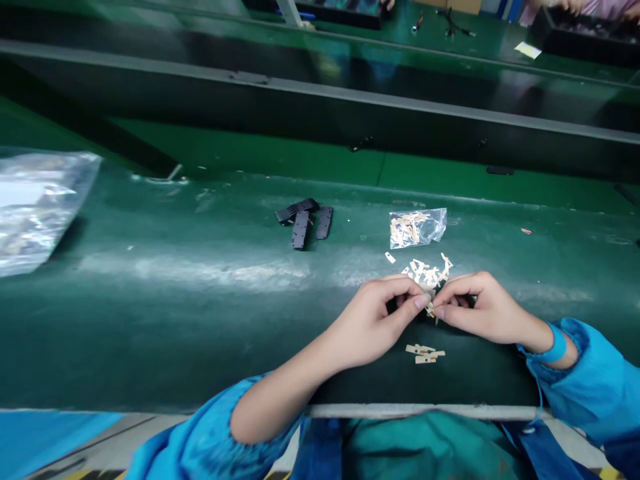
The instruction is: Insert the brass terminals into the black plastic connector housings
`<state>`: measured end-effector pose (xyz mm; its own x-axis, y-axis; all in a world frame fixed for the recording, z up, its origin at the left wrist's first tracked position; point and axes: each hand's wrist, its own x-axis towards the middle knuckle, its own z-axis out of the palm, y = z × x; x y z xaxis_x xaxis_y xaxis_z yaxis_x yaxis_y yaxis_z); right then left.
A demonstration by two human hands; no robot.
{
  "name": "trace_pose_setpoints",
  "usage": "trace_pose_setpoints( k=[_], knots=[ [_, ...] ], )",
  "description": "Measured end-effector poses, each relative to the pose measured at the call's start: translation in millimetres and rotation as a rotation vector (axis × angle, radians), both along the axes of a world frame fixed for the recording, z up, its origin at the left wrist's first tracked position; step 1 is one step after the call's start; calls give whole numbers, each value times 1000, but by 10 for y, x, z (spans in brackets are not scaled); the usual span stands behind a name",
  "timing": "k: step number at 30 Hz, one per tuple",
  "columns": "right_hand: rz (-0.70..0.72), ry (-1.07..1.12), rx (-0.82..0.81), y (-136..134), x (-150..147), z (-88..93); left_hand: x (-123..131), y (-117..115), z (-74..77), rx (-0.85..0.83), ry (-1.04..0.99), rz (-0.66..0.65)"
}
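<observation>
Head view: left fingers (411, 308) and right fingers (453, 313) pinch tiny cream pieces (431, 309); worktop (175, 340) runs wide leftward, front edge (425, 411) near!

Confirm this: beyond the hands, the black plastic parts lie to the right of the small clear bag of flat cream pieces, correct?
Not quite: the black plastic parts lie to the left of the small clear bag, as the head view shows. The rest stands.
</observation>
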<state>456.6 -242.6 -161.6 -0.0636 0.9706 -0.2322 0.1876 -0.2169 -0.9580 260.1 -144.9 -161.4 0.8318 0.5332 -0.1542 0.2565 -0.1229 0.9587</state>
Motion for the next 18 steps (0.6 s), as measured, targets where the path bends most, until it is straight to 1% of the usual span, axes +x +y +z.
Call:
trace_pose_setpoints(
  k=[3, 4, 5, 7, 8, 9, 11, 14, 18],
  knots=[
    [-1, -1, 17, 61, 30, 33, 65, 79, 22, 7, 5, -41],
    [-14, 2, 5, 70, 40, 23, 80, 85, 9, 9, 5, -12],
    [-35, 10, -12, 75, 49, 3, 92, 82, -12, 26, 5, 51],
    [-94, 28, -50, 78, 59, -58, 104, 58, -68, 120, 13, 211],
    [-122, 36, -64, 77, 60, -91, 104, 42, -93, 184, 18, 265],
    [-144, 43, -70, 76, 60, -121, 101, 28, -112, 248, 17, 282],
    [-158, 46, -55, 74, 52, -162, 91, 7, -125, 341, -10, 216],
    [-137, 11, 5, 75, 32, -173, 76, 8, -101, 403, -63, 94],
    [-95, -94, 79, 85, 12, -142, 56, 45, -79, 488, -91, 4]
  ],
)
